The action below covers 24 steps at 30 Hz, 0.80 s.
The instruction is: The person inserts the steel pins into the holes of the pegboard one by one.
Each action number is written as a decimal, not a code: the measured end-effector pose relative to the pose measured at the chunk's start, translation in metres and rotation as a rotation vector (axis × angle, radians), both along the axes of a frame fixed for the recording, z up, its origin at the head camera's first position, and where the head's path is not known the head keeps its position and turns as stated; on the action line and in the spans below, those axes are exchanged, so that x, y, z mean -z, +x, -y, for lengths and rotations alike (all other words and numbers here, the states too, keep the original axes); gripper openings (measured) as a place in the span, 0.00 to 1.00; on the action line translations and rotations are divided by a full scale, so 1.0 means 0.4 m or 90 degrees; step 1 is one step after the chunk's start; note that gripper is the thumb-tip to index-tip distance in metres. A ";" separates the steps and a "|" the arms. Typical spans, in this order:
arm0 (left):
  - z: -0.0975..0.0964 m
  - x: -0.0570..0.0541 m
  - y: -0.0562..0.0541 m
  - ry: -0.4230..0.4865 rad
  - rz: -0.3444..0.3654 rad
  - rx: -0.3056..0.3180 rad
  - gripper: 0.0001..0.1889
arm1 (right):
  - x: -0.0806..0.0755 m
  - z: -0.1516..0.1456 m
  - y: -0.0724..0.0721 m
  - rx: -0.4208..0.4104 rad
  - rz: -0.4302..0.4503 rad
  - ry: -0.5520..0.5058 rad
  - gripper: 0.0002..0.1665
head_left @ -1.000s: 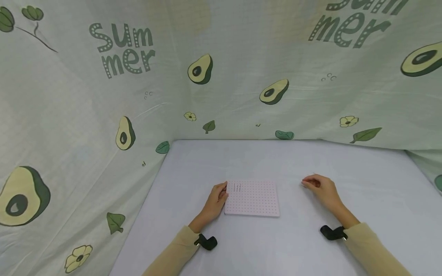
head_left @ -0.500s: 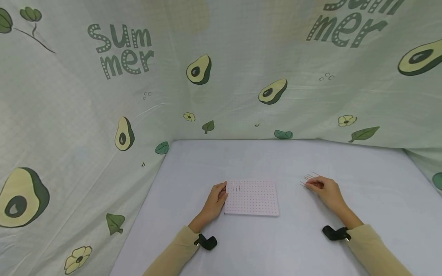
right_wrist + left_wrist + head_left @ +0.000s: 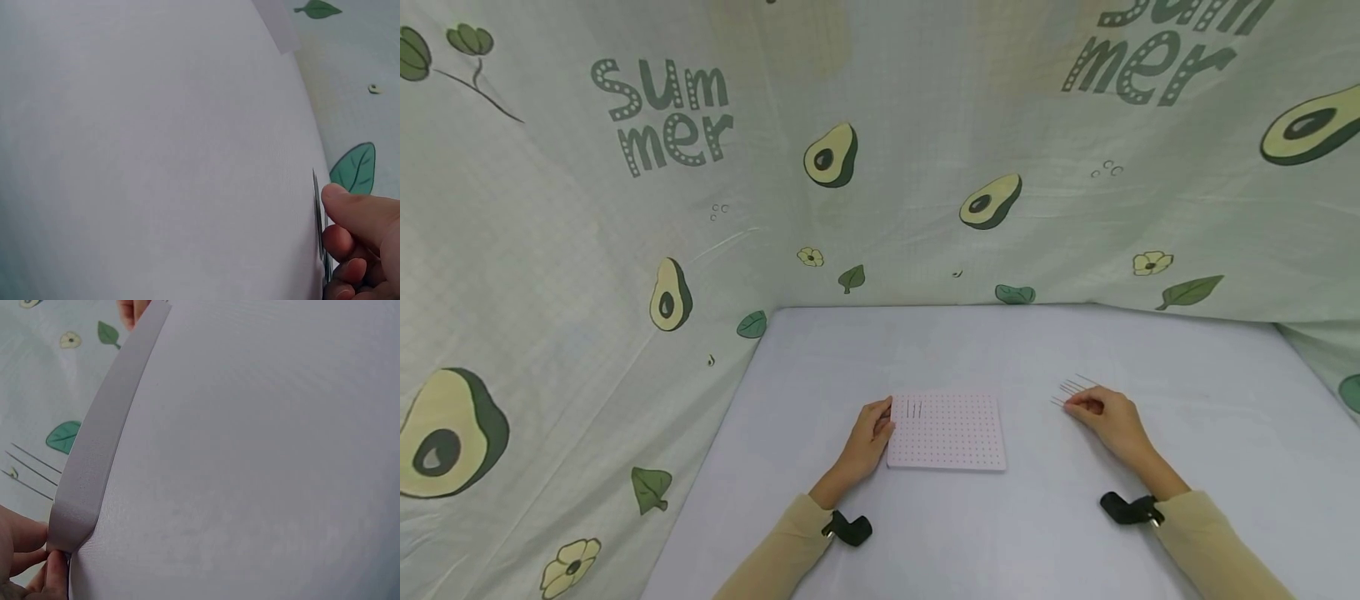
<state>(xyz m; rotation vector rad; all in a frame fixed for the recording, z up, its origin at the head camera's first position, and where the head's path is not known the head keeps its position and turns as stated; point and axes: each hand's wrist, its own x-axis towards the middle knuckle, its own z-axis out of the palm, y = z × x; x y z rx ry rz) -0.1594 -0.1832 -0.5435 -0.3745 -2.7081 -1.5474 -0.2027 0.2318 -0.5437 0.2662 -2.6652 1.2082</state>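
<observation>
My left hand (image 3: 867, 433) grips the left edge of a pale pink pegboard (image 3: 955, 446) with rows of small holes. Three thin dark metal pins (image 3: 914, 408) stand in its upper left holes; the left wrist view shows the same pins (image 3: 34, 469) jutting out beyond the board's edge. To the right, my right hand (image 3: 1105, 421) is low over several loose thin metal pins (image 3: 1070, 388), thumb and fingers curled together. One pin (image 3: 1057, 401) sticks out from its fingertips. In the right wrist view, pins (image 3: 318, 215) lie along the thumb and fingertips, partly hidden by them.
A white-covered table (image 3: 925, 542) lies under both hands. Behind and to the left hangs a pale green curtain (image 3: 910, 167) printed with avocados and leaves. Black wrist cameras (image 3: 847, 527) are strapped to both forearms.
My right hand has shifted slightly right and down, baring the loose pins it covered before. For the last half second it has barely moved. My left hand stays on the pegboard.
</observation>
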 end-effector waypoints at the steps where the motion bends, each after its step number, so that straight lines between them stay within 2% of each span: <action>1: 0.000 0.001 0.000 0.000 -0.001 0.000 0.25 | 0.000 0.001 0.000 0.000 -0.003 0.000 0.08; 18: 0.002 0.010 -0.002 -0.022 0.001 -0.007 0.26 | 0.005 0.004 0.002 -0.001 -0.025 0.013 0.05; 24: 0.001 0.001 -0.003 -0.021 0.007 -0.009 0.26 | 0.004 0.004 0.000 0.002 -0.023 0.014 0.05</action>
